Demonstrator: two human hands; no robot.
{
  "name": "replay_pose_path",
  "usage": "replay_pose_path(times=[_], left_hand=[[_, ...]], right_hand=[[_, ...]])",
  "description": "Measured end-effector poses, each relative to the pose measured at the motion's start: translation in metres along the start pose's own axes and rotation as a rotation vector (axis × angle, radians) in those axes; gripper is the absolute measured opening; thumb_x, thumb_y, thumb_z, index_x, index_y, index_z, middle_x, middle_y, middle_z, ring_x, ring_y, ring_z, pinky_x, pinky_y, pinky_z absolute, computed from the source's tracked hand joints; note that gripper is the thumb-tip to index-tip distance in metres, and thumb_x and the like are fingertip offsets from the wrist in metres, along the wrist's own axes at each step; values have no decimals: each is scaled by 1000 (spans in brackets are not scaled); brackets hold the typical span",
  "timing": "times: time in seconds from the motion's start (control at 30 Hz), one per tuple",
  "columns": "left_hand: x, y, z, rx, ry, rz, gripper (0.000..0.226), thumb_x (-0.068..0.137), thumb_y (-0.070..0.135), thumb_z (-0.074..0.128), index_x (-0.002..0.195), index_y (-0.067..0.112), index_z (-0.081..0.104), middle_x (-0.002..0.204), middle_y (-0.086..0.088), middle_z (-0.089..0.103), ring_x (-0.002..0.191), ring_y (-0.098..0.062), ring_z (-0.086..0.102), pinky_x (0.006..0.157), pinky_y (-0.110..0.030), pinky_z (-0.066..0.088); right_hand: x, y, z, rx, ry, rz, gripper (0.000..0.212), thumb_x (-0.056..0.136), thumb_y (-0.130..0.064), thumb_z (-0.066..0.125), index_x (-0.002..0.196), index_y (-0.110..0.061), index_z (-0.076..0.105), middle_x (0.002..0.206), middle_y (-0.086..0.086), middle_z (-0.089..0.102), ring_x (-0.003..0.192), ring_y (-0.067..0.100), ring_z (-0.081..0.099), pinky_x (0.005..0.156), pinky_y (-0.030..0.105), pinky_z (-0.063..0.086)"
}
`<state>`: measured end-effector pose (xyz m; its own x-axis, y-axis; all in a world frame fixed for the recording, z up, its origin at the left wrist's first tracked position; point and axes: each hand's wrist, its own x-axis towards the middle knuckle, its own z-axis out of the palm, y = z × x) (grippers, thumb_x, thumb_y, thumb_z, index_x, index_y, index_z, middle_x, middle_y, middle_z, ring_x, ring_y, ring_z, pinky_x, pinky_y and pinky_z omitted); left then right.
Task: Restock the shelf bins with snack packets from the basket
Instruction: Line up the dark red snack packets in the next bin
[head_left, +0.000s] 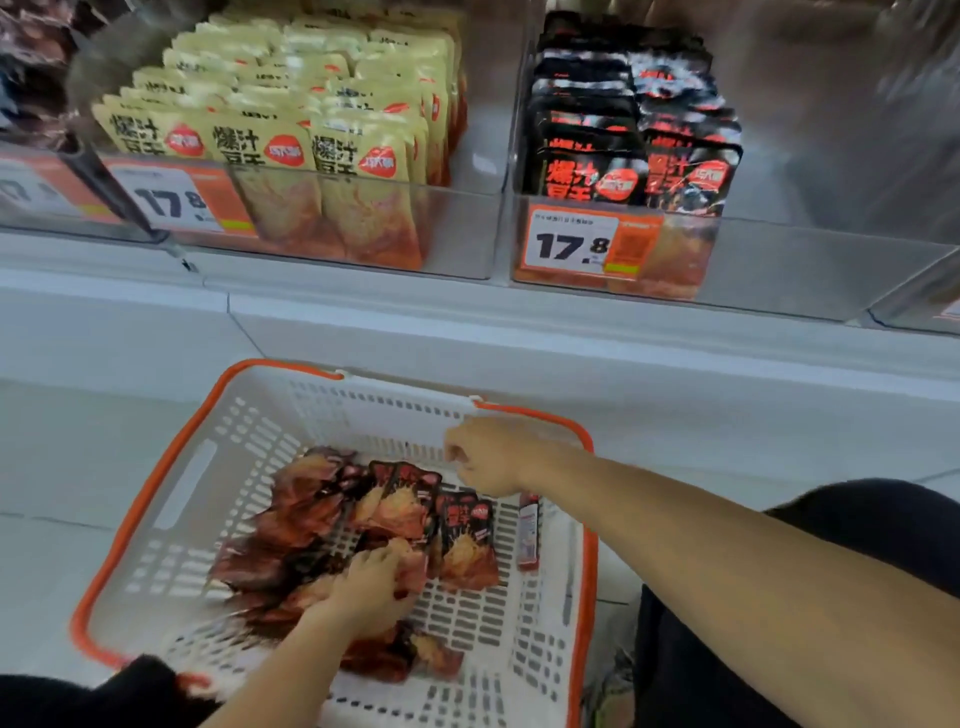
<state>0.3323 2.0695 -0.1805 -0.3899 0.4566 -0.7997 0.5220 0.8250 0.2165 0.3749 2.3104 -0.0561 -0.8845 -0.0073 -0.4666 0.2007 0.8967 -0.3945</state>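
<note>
**Down at the basket: gathering packets, none lifted yet**

Down in the white basket (187, 499) with the orange rim, your left hand (371, 587) sits on the heap of dark red snack packets (311, 525), fingers curled down into the pile and apparently gripping one or more; motion blur hides exactly how many. Your right hand (491, 457) hangs above the far right part of the basket, fingers curled loosely inward; whether they pinch anything you cannot tell, nothing clearly shows in them. One packet (470, 540) lies face up just right of the heap, and a slim red packet (529, 535) lies on edge near the right wall.

Step in hand, as a judgement: pick-up phase, collecting stock from the basket, no transfer started.

Up on the shelf, the right clear bin (831, 270) holds black packets (634, 140) in its left part only, with free room on its right side; the left bin (467, 234) of cream packets (291, 104) looks near full. Basket packets seem to match the black ones, so that bin is the likely target.

Next move calls for a firm grip on a small stack, lifting clear of the basket wall, then standing the packets upright, fronts forward, beside the black rows.
</note>
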Motion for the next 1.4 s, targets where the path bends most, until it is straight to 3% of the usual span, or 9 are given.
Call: replay_pose_path(times=[0.13,0.43,0.57,0.67,0.83,0.93,1.17,1.33,1.4], left_hand=[[-3,-16,18,22,-56,16,79,96,53,47,159,34,3,167,3,-7,152,-35,-5,123,-50,4],[7,-17,22,5,-120,20,79,98,55,45,159,26,3,166,2,-12,152,-35,-11,122,-54,1],[9,-16,19,-61,-110,-4,79,98,56,45,159,22,10,167,3,-9,152,-33,-8,123,-53,1],[7,-15,15,-103,-125,-26,74,99,52,46,159,22,15,167,4,-7,153,-33,-8,123,-52,3],[-2,-8,19,-52,-100,-2,75,100,53,43,159,24,9,167,1,-9,152,-33,-10,123,-50,0],[-3,-8,22,-5,-96,14,75,100,52,42,159,23,7,167,0,-9,152,-33,-9,123,-51,0],[-2,-16,8,-127,-108,-16,52,95,48,51,137,16,48,155,-8,30,145,-34,20,117,-49,26],[-21,17,-33,-399,166,92,67,86,46,70,140,18,43,137,1,46,130,-23,42,101,-35,42],[-37,38,-56,-650,245,260,48,87,36,74,127,21,53,125,12,57,115,-10,57,94,-31,47]], right_hand=[[33,13,40,2,-161,162,26,90,-7,60,116,-8,60,114,16,63,100,34,61,88,45,54],[68,24,132,166,-157,420,64,79,-18,79,135,-14,49,136,13,46,116,34,53,95,39,49],[76,22,142,226,-103,434,33,82,0,68,111,-13,59,127,13,52,100,29,58,74,28,43],[74,19,136,262,-136,473,19,84,0,66,101,-8,69,112,13,67,99,27,64,76,33,50],[51,16,143,221,-288,501,25,84,-19,76,97,-11,56,96,11,58,84,24,56,66,34,46],[40,13,167,262,-210,530,48,80,-24,82,118,-12,55,115,8,62,102,25,61,85,36,54],[38,-6,156,209,-327,437,34,87,-29,76,109,-9,60,94,4,55,88,23,55,74,32,45],[22,-15,53,46,-253,223,25,89,-24,73,107,-11,62,107,12,63,92,26,57,70,29,39],[-1,-19,0,-16,-164,144,30,91,-28,70,114,-12,61,112,9,62,92,21,53,66,28,34]])
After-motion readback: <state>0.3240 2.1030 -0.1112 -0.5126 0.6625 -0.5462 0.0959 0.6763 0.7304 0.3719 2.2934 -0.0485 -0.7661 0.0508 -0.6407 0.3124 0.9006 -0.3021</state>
